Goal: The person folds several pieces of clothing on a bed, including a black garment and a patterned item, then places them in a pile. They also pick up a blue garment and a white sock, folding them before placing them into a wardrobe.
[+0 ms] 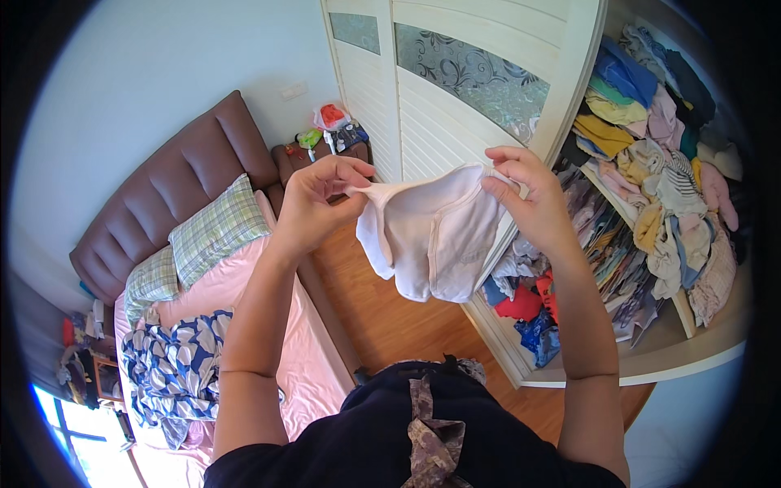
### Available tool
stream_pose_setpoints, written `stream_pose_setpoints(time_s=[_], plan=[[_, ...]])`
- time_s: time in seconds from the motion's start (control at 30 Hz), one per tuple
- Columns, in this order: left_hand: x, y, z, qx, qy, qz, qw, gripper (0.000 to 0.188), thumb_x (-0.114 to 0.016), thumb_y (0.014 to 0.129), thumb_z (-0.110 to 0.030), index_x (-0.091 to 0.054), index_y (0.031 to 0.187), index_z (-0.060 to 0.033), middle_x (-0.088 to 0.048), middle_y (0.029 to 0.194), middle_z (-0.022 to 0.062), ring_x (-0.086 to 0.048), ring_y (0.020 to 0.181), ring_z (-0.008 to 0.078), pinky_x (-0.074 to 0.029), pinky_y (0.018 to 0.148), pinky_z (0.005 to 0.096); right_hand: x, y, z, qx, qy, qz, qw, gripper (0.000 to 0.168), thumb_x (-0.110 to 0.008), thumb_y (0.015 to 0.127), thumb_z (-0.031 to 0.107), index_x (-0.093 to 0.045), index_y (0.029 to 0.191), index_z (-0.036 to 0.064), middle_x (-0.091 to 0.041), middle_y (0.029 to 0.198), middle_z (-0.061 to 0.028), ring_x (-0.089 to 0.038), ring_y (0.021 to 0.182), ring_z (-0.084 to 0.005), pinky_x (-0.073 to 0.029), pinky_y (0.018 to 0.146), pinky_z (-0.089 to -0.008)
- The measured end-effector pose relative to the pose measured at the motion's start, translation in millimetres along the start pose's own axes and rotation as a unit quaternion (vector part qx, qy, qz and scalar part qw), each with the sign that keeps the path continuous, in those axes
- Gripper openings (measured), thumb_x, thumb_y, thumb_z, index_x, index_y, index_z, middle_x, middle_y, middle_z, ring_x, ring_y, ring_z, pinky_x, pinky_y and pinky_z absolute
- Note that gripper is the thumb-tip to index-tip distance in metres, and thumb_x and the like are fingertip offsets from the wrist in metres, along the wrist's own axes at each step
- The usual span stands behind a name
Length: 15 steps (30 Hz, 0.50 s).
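A small pale garment (pixel 421 238), whitish-pink with a front opening edged in trim, hangs stretched between my two hands. My left hand (pixel 320 198) pinches one end of its upper edge between thumb and fingers. At the opposite end, my right hand (pixel 528 195) grips the other upper corner, thumb in front. The lower part of the cloth dangles free above the wooden floor (pixel 360 293). Its far side is partly hidden by the front layer.
To the right, an open wardrobe holds a heap of clothes (pixel 659 158), hanging garments (pixel 610 262) and more clothes (pixel 528 305) at its bottom. Its sliding door (pixel 451 116) stands ahead. On the left is a bed with a pink sheet (pixel 317 354), plaid pillows (pixel 219 229) and a patterned quilt (pixel 177 366). A nightstand (pixel 293 158) bears bags.
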<state>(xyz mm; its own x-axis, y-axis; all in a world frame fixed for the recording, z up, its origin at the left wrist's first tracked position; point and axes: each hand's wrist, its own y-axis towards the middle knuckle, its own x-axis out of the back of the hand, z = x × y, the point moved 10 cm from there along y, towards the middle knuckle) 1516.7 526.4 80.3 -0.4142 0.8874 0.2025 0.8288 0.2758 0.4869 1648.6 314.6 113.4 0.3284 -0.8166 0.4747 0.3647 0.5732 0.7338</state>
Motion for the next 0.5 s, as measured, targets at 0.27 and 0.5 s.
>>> stream_pose_setpoints(time_s=[0.27,0.5], plan=[[-23,-14,29,0.085,-0.135,0.052,0.986,0.025,-0.069,0.078,0.003,-0.067,0.102,-0.0031,-0.058,0.085,0.0009,-0.054,0.078,0.0098,-0.046,0.072,0.0247,-18,-8,-4,-0.068,0.062,0.020,0.996,0.015,-0.065,0.087,0.011,-0.066,0.095,-0.002,-0.060,0.084,-0.0067,-0.055,0.074,-0.0141,-0.043,0.068,-0.0256],[-17,-17,-12,-0.076,0.213,0.036,0.973,0.021,-0.071,0.076,-0.004,-0.070,0.098,-0.0052,-0.052,0.077,0.0049,-0.050,0.076,0.0179,-0.042,0.070,0.0293,-7,-2,-2,-0.063,0.021,-0.018,0.998,0.013,-0.065,0.087,0.011,-0.064,0.092,-0.002,-0.054,0.081,-0.0044,-0.052,0.074,-0.0136,-0.041,0.069,-0.0239]])
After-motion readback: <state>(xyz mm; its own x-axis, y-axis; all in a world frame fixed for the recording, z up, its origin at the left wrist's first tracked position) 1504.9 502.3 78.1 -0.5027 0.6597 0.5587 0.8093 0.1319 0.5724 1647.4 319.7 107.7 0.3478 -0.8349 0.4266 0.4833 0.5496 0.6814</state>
